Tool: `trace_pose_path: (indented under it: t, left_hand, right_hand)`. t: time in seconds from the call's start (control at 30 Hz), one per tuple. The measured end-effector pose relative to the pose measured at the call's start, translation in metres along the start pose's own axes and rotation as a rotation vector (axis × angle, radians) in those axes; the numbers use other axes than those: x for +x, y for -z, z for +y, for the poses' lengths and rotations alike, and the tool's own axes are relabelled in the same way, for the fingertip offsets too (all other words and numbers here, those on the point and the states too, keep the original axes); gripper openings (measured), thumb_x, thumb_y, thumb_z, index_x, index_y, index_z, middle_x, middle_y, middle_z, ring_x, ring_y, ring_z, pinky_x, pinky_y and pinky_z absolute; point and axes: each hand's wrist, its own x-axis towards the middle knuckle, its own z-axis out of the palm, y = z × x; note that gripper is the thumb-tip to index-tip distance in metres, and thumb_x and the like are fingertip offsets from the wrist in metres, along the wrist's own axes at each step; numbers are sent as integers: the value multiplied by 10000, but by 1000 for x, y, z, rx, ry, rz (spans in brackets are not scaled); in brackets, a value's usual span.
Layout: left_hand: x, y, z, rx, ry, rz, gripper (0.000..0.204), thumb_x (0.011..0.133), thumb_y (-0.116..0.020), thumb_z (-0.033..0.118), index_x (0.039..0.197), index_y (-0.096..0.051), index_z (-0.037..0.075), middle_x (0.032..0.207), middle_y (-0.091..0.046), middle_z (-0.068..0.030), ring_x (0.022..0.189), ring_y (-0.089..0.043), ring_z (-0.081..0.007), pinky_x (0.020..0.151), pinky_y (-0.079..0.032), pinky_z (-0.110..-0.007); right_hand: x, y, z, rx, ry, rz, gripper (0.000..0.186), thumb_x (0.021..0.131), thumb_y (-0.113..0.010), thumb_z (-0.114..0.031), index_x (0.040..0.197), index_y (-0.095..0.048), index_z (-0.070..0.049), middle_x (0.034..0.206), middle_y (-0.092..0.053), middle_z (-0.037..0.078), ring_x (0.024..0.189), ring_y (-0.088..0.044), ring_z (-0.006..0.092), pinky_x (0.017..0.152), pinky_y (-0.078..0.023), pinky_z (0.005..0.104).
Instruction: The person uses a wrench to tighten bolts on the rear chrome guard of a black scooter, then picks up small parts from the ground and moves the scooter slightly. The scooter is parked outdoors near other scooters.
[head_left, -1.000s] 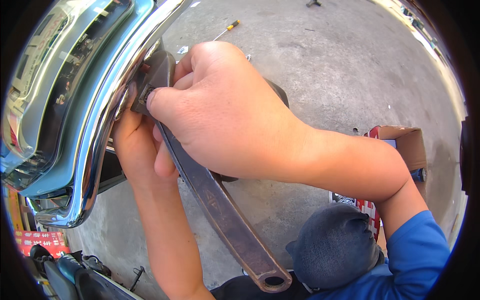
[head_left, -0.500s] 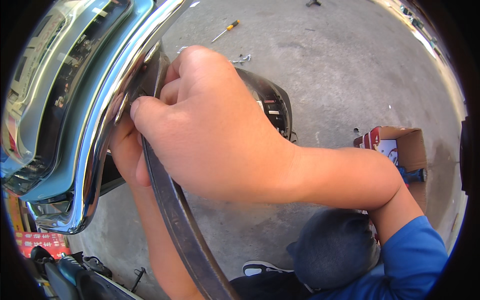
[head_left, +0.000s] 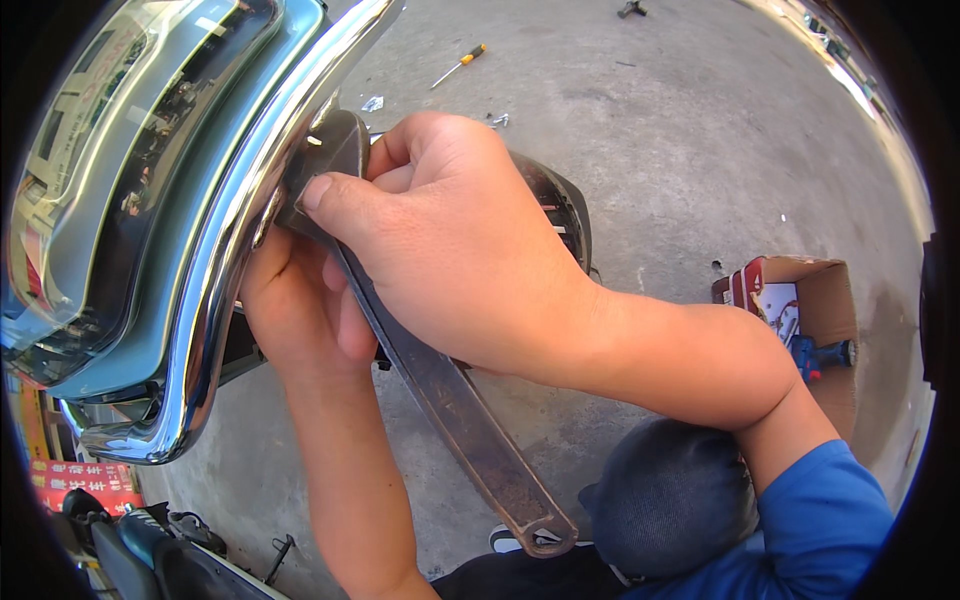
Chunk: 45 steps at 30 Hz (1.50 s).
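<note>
Beside the chrome bar (head_left: 196, 340): one dark wrench (head_left: 470, 430), head uppermost

Wrench: long, worn, hole at the handle's end. Its head lay just right of the bar; whether the two touched could not be told. Its long axis ran from there down and rightward, toward the person.

Right hand (head_left: 440, 240): gripped the wrench near the head, thumb laid on its face.

Left hand (head_left: 305, 310): sat below the head, left of the handle, fingers bent; fingertips hidden, hold uncertain. Both hands were near the head, well apart from the holed end.
</note>
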Motion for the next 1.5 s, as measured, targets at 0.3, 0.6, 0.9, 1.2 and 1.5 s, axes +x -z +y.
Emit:
trace_pose_path:
  t: [0.3, 0.6, 0.9, 1.2, 1.5]
  left_hand:
    - [2, -4, -4, 328, -122, 259, 383, 1107, -432, 241, 1338, -585, -23, 1213, -682, -158, 1071, -684, -236, 966, -546, -400]
    - [14, -11, -8, 144, -124, -39, 273, 1081, -563, 135, 1325, -616, 25, 1213, -691, -147, 1116, -662, -233, 970, -549, -401]
    - [7, -19, -13, 203, -189, 60, 342, 1085, -499, 110, 1393, -565, -23, 1340, -650, -164, 1229, -629, -234, 1057, -521, -402]
    - [0, -9, -9, 450, -168, 229, 314, 1093, -478, 148, 1337, -585, -19, 1218, -684, -133, 1070, -683, -202, 915, -572, -351]
    - [0, 1, -1, 386, -78, 272, 285, 1072, -493, 192, 1233, -611, -12, 1041, -707, -97, 904, -675, -200, 834, -550, -329]
  right_hand:
    - [9, -17, -8, -116, 40, 50, 239, 905, -618, -3, 1003, -505, 184, 842, -681, 299, 686, -727, 358, 601, -593, 413]
    - [135, 121, -37, 401, -527, -774, 248, 1008, -536, -65, 906, -591, 154, 750, -664, 210, 440, -578, 163, 316, -427, 240]
    - [7, 56, -42, -322, -112, -219, 204, 842, -603, -83, 776, -703, 83, 629, -683, 143, 523, -654, 182, 502, -504, 336]
    - [-4, 16, -25, -189, -80, -78, 201, 840, -536, 5, 825, -654, 166, 641, -683, 232, 551, -714, 257, 520, -571, 377]
    - [2, -11, 16, -34, 159, 15, 271, 881, -565, 2, 1006, -428, 199, 706, -680, 243, 649, -743, 333, 600, -609, 400]
